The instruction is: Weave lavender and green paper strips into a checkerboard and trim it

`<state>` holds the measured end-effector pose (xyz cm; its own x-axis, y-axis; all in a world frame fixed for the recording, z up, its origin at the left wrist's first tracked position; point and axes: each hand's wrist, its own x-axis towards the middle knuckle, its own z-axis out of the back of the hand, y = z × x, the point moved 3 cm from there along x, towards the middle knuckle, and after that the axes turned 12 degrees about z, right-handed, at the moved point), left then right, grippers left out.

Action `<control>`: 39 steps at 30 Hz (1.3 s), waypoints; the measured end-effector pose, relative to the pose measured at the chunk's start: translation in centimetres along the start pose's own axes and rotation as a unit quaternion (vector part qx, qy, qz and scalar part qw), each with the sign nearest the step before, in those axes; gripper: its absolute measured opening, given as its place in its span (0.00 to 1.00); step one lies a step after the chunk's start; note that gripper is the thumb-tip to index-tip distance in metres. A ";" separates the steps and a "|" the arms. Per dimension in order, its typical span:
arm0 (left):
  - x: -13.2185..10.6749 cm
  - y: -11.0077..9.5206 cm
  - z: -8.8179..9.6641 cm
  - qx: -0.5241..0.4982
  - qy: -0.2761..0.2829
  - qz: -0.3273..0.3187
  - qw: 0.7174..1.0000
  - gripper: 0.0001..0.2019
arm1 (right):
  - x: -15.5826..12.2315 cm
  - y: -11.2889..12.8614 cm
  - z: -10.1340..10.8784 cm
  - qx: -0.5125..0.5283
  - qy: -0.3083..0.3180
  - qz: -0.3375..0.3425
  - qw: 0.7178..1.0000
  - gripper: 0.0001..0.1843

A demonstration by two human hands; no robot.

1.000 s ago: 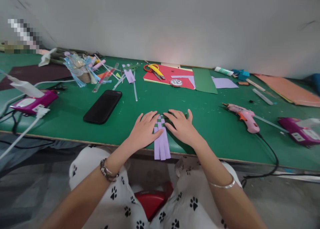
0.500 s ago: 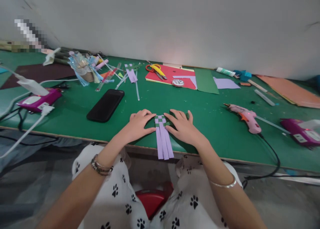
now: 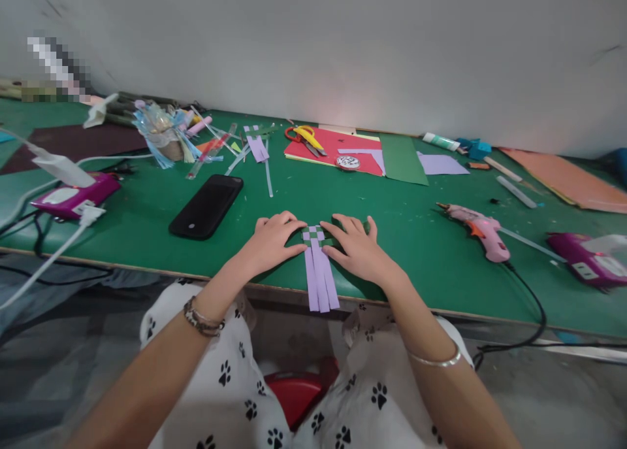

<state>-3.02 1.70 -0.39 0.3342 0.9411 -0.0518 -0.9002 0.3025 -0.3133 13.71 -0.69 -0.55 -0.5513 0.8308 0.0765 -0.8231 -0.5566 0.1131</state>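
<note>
A woven piece of purple and green paper strips (image 3: pixel 321 276) lies at the table's front edge. Its checkered top is flat on the green surface, and the loose purple ends hang towards me past the edge. My left hand (image 3: pixel 274 243) pinches the left side of the weave between thumb and index finger, the other fingers curled. On the right side, my right hand (image 3: pixel 357 246) grips it with thumb and index finger, and a green strip runs under the palm. A black phone (image 3: pixel 206 206) lies left of my left hand.
A pink glue gun (image 3: pixel 480 230) with a cord lies at right, near a purple power socket (image 3: pixel 590 259). Another purple socket (image 3: pixel 78 194) sits at left. Scissors (image 3: pixel 306 138) rest on red paper (image 3: pixel 304 151) at the back. Another small purple weave (image 3: pixel 257 147) lies back left.
Almost nothing differs. Both hands keep hold of the woven paper strips, with only a tiny shift of the fingers and of the view.
</note>
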 end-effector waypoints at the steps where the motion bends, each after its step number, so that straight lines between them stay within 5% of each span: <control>1: 0.0 -0.1 0.0 0.006 -0.005 -0.006 1.000 0.18 | 0.0 0.0 0.0 -0.001 -0.002 0.000 1.000 0.25; 12: -0.3 0.0 -0.2 0.051 -0.074 -0.055 0.994 0.17 | 0.0 -0.1 0.0 -0.004 -0.011 0.006 1.000 0.24; 18: -0.1 -0.3 -0.7 -0.016 -0.044 -0.076 0.996 0.22 | 0.2 0.0 0.0 -0.010 -0.012 0.006 1.000 0.22; 27: -0.4 -0.7 -0.6 -0.107 -0.003 -0.004 0.994 0.24 | 0.0 0.1 -0.2 -0.019 0.007 0.033 0.999 0.24; 39: -0.7 -0.9 -0.9 -0.300 -0.002 0.045 0.953 0.22 | 0.1 0.1 -0.5 0.003 -0.001 0.018 1.000 0.26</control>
<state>-2.21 0.65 -0.89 0.2608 0.9601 -0.1012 -0.6031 0.0802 -0.7937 13.55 -0.66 -1.06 -0.5799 0.8106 0.0818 -0.8021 -0.5857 0.1165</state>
